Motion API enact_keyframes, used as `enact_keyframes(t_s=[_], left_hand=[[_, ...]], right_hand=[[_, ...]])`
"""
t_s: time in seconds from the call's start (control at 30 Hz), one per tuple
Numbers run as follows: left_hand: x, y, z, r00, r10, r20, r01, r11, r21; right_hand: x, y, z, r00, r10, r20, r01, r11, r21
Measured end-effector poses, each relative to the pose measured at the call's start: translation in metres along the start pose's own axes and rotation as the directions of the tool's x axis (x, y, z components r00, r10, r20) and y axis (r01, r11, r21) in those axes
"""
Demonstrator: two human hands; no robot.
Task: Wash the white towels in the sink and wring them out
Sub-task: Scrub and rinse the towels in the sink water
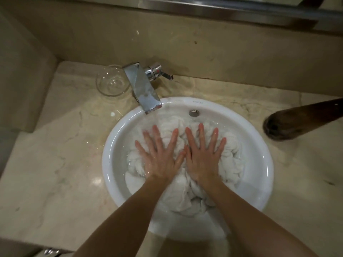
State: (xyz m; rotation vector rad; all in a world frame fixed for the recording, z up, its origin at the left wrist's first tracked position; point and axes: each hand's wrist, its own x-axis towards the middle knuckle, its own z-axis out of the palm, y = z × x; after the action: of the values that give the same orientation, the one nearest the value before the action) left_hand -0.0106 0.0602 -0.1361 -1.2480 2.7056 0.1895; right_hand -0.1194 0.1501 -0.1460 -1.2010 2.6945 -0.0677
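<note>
The white towels (187,184) lie bunched and soaked in the round white sink (267,169), filling most of the bowl from the overflow hole at the far side to the near wall; the left hand (161,160) and the right hand (202,158) rest flat on top of the heap, side by side with the thumbs nearly touching, every finger straight and fanned wide; spreading them so likely pushes a broad patch of cloth down into the water at once, kneading rather than gripping; neither hand pinches or curls round any fold, so wringing has not begun; the chrome faucet (143,88) reaches over the far left rim, whether it runs I cannot tell; a clear glass bowl (112,83) sits on the marble counter (55,154) just left of it, out of the way of splashes and elbows.
</note>
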Motion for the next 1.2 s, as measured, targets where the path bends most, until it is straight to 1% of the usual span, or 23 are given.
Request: enact_keyframes(t_s=[0.07, 0.17, 0.23, 0.37, 0.4, 0.47, 0.53, 0.63, 0.7, 0.77, 0.83, 0.9, 1.0, 1.07, 1.2], left_hand=[[0.004, -0.001, 0.006, 0.999, 0.004, -0.053, -0.007, 0.999, -0.053], [0.006, -0.001, 0.010, 0.995, 0.022, -0.093, -0.027, 0.998, -0.052], [0.004, -0.002, 0.009, 0.996, 0.023, -0.092, -0.028, 0.998, -0.059], [0.000, -0.001, 0.004, 0.998, 0.005, -0.056, -0.007, 0.999, -0.040], [-0.001, -0.001, 0.001, 0.999, 0.007, -0.037, -0.008, 1.000, -0.028], [-0.003, -0.003, -0.006, 1.000, 0.022, 0.012, -0.021, 0.999, -0.033], [-0.005, -0.006, -0.017, 0.997, 0.038, 0.063, -0.032, 0.996, -0.089], [-0.008, -0.014, -0.040, 0.990, 0.053, 0.128, -0.030, 0.983, -0.179], [-0.010, -0.018, -0.056, 0.990, 0.051, 0.131, -0.018, 0.970, -0.242], [-0.013, -0.022, -0.070, 0.991, 0.055, 0.119, -0.018, 0.955, -0.298], [-0.017, -0.027, -0.080, 0.988, 0.063, 0.141, -0.012, 0.942, -0.335], [-0.021, -0.033, -0.088, 0.981, 0.069, 0.183, -0.003, 0.942, -0.336], [-0.027, -0.037, -0.099, 0.972, 0.081, 0.221, -0.001, 0.940, -0.343], [-0.029, -0.039, -0.103, 0.969, 0.093, 0.230, -0.001, 0.929, -0.371], [-0.027, -0.040, -0.107, 0.968, 0.121, 0.222, -0.026, 0.921, -0.389]], right_hand=[[0.004, -0.001, 0.004, 1.000, 0.001, -0.020, -0.001, 1.000, 0.019], [0.005, -0.001, 0.006, 0.999, 0.003, -0.047, -0.001, 0.999, 0.046], [0.004, -0.001, 0.005, 0.999, -0.009, -0.049, 0.011, 0.999, 0.050], [-0.003, -0.002, -0.003, 1.000, -0.017, 0.014, 0.017, 1.000, 0.012], [-0.005, -0.001, -0.007, 0.999, -0.016, 0.040, 0.015, 1.000, 0.017], [-0.005, -0.002, -0.017, 0.990, -0.016, 0.137, 0.013, 1.000, 0.022], [-0.006, -0.001, -0.030, 0.974, -0.020, 0.226, 0.010, 0.999, 0.045], [-0.014, 0.002, -0.052, 0.953, -0.070, 0.296, 0.039, 0.993, 0.109], [-0.019, 0.002, -0.066, 0.932, -0.088, 0.352, 0.042, 0.990, 0.137], [-0.022, -0.002, -0.079, 0.913, -0.079, 0.400, 0.012, 0.986, 0.168], [-0.023, -0.007, -0.092, 0.906, -0.064, 0.418, -0.016, 0.983, 0.184], [-0.023, -0.012, -0.102, 0.900, -0.062, 0.432, -0.026, 0.980, 0.195], [-0.024, -0.018, -0.115, 0.908, -0.072, 0.414, -0.030, 0.972, 0.235], [-0.024, -0.023, -0.120, 0.915, -0.073, 0.397, -0.039, 0.963, 0.266], [-0.020, -0.031, -0.123, 0.913, -0.045, 0.406, -0.079, 0.955, 0.285]])
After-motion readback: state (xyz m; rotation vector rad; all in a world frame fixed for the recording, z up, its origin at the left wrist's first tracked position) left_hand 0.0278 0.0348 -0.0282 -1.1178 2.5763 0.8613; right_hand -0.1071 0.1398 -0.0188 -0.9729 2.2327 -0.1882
